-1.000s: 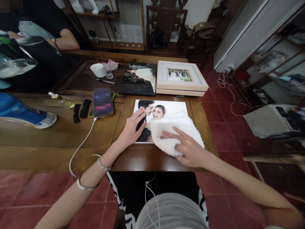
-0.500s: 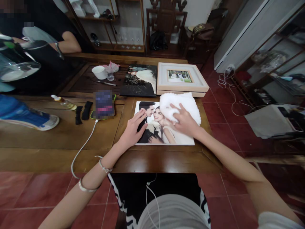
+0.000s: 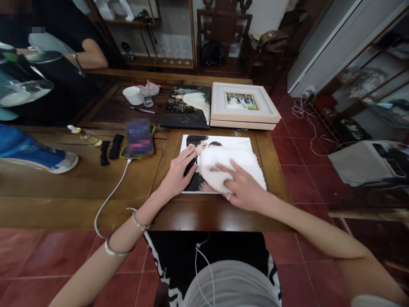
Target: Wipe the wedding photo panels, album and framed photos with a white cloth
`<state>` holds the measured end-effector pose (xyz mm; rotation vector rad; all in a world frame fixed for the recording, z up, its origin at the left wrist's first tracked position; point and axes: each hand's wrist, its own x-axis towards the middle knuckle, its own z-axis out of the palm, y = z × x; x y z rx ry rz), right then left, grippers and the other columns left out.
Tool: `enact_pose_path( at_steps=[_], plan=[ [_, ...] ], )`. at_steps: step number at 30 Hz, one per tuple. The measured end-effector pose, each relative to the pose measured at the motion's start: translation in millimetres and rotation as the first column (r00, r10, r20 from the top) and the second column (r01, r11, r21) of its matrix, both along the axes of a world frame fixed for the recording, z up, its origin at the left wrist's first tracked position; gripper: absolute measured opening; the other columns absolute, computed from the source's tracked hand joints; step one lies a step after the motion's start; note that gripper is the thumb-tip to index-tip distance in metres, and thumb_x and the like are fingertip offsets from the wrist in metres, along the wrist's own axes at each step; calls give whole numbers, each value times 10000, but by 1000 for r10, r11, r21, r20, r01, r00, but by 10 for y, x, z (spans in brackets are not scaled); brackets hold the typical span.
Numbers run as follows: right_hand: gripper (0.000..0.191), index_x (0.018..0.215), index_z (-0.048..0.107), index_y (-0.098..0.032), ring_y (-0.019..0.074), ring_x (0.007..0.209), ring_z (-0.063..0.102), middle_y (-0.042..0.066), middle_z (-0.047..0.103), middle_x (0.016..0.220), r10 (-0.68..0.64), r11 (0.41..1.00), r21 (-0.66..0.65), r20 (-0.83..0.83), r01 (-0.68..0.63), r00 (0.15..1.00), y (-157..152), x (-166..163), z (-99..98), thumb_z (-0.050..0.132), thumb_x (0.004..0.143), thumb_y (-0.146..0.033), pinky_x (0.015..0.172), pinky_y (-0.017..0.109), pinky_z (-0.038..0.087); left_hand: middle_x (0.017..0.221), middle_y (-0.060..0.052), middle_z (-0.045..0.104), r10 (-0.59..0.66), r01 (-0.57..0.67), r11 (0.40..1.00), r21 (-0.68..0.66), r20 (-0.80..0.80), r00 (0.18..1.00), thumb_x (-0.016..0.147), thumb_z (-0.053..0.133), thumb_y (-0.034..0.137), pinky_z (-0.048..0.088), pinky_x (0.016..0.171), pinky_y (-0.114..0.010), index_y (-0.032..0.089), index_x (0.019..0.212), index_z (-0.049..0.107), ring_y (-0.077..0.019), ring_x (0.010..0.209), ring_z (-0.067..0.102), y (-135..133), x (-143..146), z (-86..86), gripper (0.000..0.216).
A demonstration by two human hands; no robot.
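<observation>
A wedding photo panel [image 3: 238, 140] lies flat on the wooden table before me. My left hand [image 3: 179, 172] rests on its left side, fingers stretched out and lying flat. On the panel's right part, my right hand [image 3: 246, 187] grips a fluffy white cloth [image 3: 246, 160] and presses it to the surface. The cloth hides much of the pictured couple. Some right fingers spread over the cloth, while others curl into it.
Behind the panel are a dark photo board [image 3: 188, 106] and a framed photo [image 3: 244, 102]. To the left lie a charging phone [image 3: 138, 138], black straps [image 3: 110, 149], a dropper bottle [image 3: 84, 135] and a blue bottle [image 3: 35, 149]. Another person [image 3: 92, 53] sits across the table.
My right hand has slid the white cloth toward me and a little left, over the middle of the panel. My left hand has stayed in place.
</observation>
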<state>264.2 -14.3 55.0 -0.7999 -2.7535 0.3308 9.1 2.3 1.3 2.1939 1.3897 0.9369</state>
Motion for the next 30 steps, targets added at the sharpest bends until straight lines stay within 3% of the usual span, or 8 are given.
enact_pose_path(
  at_steps=[5,9,13,19,22,26,30],
  plan=[
    [119,835,679,-154,341,1401,462,230,668,1284,-108,994,34,22,108,994,752,-110,-4,565,870,-157,1165,625,305,1544,-158,447,2,-2,1000,0,9,1000,1000,488,319,325,1181,-564,185,1438,523,-288,1460,383,-5,2,7,459],
    [159,890,685,-128,364,1457,368,230,603,1381,-177,983,65,70,173,982,1030,-243,-2,540,836,-92,1152,661,276,1542,-157,450,9,-9,1000,-2,7,1000,1002,486,328,318,1184,-567,186,1431,531,-285,1459,386,-9,3,11,454],
    [170,871,708,-134,398,1486,290,210,502,1492,-190,982,41,93,187,977,792,-307,-19,567,794,-81,1155,728,207,1548,-155,440,0,0,1000,-13,18,1000,1009,473,326,321,1185,-562,176,1444,516,-283,1467,372,2,-4,-5,462],
    [106,827,745,-146,472,1477,247,206,405,1559,-37,998,-36,150,43,988,-197,-220,7,644,793,-148,1118,793,196,1545,-155,446,7,-6,1000,-16,33,999,1031,408,323,309,1196,-547,165,1437,524,-277,1466,373,7,-4,-28,451],
    [79,791,744,-166,471,1473,256,201,418,1554,73,997,-37,124,-69,990,-549,-147,17,671,782,-194,1121,784,212,1549,-142,445,8,-8,1000,-11,36,999,1027,417,324,303,1199,-546,187,1442,521,-276,1470,366,-1,2,-22,449],
    [69,740,719,-189,396,1467,328,151,501,1509,94,995,-24,50,-93,994,-517,-41,-22,654,757,-171,1165,719,230,1556,-140,435,0,0,1000,-12,33,999,1025,425,314,307,1196,-553,193,1455,508,-277,1471,363,-8,2,-5,454],
    [150,739,699,-168,381,1437,395,177,551,1454,-76,996,44,11,75,997,-48,24,-66,573,816,-139,1152,717,261,1556,-157,429,-4,5,1000,-17,31,1000,1028,420,318,301,1196,-559,168,1452,511,-285,1474,356,-1,-4,-11,459]
  ],
)
